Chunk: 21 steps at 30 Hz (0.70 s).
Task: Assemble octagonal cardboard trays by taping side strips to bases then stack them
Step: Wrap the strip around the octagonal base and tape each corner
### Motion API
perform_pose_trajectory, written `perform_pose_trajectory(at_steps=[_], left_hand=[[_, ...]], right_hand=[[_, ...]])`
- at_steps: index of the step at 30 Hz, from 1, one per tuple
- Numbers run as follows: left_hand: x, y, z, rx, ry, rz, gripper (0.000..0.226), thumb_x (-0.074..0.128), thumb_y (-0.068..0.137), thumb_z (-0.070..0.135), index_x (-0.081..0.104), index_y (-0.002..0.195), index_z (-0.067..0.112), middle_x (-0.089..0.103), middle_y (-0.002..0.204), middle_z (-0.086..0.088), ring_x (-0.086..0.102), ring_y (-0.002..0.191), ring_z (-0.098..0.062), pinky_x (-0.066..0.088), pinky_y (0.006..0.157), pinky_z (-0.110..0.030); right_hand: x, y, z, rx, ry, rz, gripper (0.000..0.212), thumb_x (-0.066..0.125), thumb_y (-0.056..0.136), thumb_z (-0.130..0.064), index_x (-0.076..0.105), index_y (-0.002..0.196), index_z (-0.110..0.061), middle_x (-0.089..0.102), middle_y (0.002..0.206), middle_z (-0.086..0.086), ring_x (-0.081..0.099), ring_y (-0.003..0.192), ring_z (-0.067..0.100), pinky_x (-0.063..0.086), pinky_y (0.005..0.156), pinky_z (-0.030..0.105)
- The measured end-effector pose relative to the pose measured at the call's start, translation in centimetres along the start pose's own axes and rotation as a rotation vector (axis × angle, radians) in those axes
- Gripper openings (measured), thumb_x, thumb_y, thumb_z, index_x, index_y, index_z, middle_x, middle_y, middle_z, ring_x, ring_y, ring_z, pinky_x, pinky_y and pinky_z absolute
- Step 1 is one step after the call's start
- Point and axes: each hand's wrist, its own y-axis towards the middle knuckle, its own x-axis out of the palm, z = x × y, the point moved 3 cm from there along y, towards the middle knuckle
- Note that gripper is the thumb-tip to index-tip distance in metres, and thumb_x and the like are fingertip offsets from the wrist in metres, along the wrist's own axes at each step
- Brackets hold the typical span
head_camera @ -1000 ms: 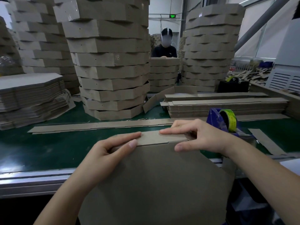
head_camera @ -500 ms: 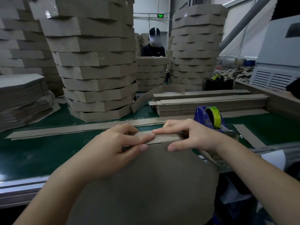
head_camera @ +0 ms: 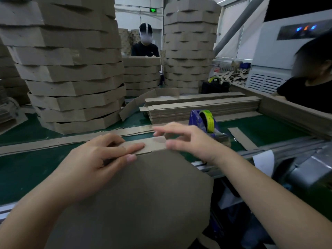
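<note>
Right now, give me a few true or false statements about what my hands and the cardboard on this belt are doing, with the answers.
1. The left hand pinches the side strip at the far edge of the base. True.
2. The right hand grips the tape dispenser. False: its fingers are spread open by the strip's right end, and the dispenser stands behind it, untouched.
3. The tape dispenser is blue with a yellow-green roll. True.
4. The nearest tray stack stands right of the flat strip pile. False: it stands left of it.
</note>
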Motion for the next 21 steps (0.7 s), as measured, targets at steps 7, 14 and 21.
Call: perform_pose_trajectory(at_steps=[7, 14, 21], left_hand=[[0.0, -0.1, 0.3, -0.001, -0.028, 0.010, 0.040, 0.031, 0.079, 0.070, 0.050, 0.115, 0.066, 0.057, 0.108, 0.022, 0.054, 0.095, -0.001, 0.047, 0.074, -0.029], [0.2, -0.1, 0.4, 0.001, -0.023, 0.007, 0.040, 0.031, 0.080, 0.071, 0.052, 0.115, 0.066, 0.056, 0.108, 0.024, 0.055, 0.095, -0.003, 0.048, 0.074, -0.031], [0.2, -0.3, 0.5, -0.004, -0.016, 0.013, 0.040, 0.031, 0.080, 0.072, 0.051, 0.114, 0.068, 0.055, 0.108, 0.025, 0.055, 0.096, -0.003, 0.049, 0.075, -0.034]], right_hand=[[-7.6, -3.9, 5.2, 0.479, -0.377, 0.914, 0.019, 0.058, 0.092, -0.035, 0.068, 0.079, -0.026, 0.062, 0.104, -0.001, 0.053, 0.076, 0.005, 0.042, 0.071, 0.032], [-7.7, -5.0, 7.9, 0.734, 0.029, 0.945, 0.024, 0.068, 0.083, -0.040, 0.071, 0.068, -0.020, 0.067, 0.083, 0.001, 0.057, 0.077, 0.018, 0.038, 0.061, 0.029], [-7.6, -5.1, 7.8, 0.752, 0.527, 1.117, 0.010, 0.078, 0.072, -0.018, 0.069, 0.072, -0.015, 0.054, 0.073, 0.000, 0.033, 0.051, 0.008, 0.031, 0.046, 0.022]])
